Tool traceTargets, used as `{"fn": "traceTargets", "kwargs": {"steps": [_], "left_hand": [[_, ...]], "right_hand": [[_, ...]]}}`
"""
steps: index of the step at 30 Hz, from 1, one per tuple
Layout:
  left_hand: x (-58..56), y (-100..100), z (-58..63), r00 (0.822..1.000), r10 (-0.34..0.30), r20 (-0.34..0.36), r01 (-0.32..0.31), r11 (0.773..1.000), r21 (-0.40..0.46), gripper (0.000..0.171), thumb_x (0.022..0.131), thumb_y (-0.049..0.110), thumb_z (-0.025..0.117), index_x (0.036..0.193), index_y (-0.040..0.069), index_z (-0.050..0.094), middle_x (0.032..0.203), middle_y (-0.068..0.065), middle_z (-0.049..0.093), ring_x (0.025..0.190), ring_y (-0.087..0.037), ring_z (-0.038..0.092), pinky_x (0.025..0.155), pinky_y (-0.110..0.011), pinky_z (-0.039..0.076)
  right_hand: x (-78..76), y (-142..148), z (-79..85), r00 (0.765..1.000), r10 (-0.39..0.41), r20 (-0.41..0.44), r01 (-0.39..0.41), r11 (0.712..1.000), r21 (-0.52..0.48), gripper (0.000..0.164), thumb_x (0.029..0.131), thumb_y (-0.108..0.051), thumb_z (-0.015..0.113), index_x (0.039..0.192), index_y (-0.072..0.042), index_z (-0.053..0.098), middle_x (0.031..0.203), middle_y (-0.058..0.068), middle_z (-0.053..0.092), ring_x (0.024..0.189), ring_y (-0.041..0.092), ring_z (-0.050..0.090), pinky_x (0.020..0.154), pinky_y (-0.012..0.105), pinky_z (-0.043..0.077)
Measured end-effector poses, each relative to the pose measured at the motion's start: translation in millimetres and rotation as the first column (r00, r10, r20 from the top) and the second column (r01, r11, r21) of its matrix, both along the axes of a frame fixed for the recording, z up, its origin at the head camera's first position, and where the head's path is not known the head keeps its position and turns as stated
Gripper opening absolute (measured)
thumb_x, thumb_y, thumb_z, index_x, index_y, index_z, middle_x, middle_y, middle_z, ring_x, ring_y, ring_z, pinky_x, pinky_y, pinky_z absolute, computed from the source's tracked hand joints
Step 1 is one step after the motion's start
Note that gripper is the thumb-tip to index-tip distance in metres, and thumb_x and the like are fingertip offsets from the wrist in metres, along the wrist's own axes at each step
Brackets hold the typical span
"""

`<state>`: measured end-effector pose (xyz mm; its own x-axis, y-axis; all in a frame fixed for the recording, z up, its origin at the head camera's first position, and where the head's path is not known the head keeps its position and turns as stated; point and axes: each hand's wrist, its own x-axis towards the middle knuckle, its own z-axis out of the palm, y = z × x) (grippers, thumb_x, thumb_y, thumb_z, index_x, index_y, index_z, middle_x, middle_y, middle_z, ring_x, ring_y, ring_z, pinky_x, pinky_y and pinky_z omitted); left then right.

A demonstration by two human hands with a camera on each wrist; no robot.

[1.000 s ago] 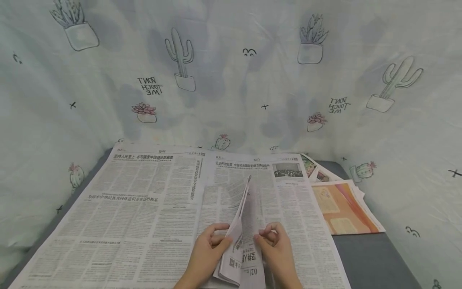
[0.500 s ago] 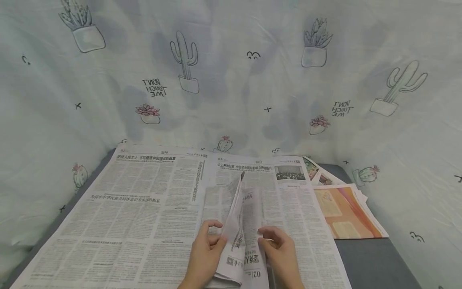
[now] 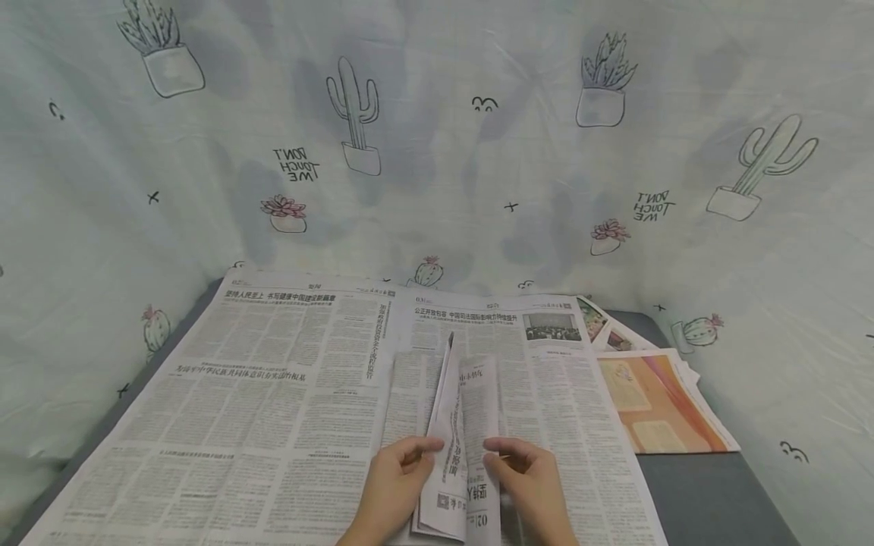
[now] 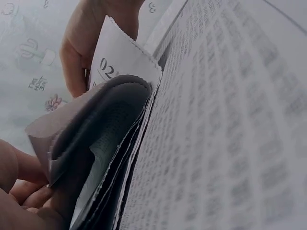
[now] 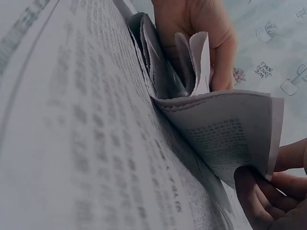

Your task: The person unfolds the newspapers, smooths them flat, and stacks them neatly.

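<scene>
A small folded newspaper (image 3: 447, 462) with raised flaps lies lengthwise over a large spread newspaper (image 3: 239, 409) in the head view. My left hand (image 3: 396, 481) pinches the left flap's edge between thumb and fingers. On the other side, my right hand (image 3: 532, 485) pinches the right flap (image 3: 481, 425), which bears a printed "02". The left wrist view has the left hand (image 4: 24, 201) at a curled flap whose layers gape underneath. Thumb and fingers of the right hand (image 5: 273, 196) hold a paper corner from both faces in the right wrist view.
Colourful printed sheets (image 3: 662, 402), mostly orange, are partly tucked under the spread's right side. Dark grey table surface (image 3: 703, 493) shows along the right. A pale curtain (image 3: 437, 136) with cactus drawings encloses the back and sides.
The far tip of the left flap has swung left, and the right flap shows more of its print. The right fingers have closed onto the right flap's edge. The head view has shifted slightly.
</scene>
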<state>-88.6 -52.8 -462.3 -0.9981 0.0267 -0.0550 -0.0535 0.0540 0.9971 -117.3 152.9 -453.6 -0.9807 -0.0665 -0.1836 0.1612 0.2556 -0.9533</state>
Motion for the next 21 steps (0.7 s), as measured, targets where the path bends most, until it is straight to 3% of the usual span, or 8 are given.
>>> {"fn": "traceTargets", "kwargs": {"steps": [13,21], "left_hand": [[1.5,1.9,1.2,0.999,-0.003,0.045,0.004,1.000,-0.022,0.023,0.092,0.005,0.064,0.115,0.001,0.068,0.100,-0.009,0.069,0.081,-0.019,0.067,0.066,-0.027,0.056],[-0.3,0.8,0.7,0.998,-0.018,0.066,0.019,1.000,-0.015,0.023,0.093,0.005,0.063,0.115,0.002,0.068,0.102,-0.010,0.069,0.086,-0.020,0.069,0.069,-0.027,0.057]], "right_hand": [[-0.6,2.5,3.4,0.999,0.038,-0.031,-0.038,0.999,0.010,0.030,0.084,-0.012,0.076,0.109,0.003,0.070,0.085,0.009,0.069,0.074,0.024,0.067,0.063,0.030,0.057],[-2.2,4.0,3.5,0.998,0.048,-0.050,-0.047,0.999,0.024,0.028,0.084,-0.012,0.075,0.107,0.003,0.071,0.083,0.008,0.069,0.074,0.023,0.066,0.063,0.029,0.056]]}}
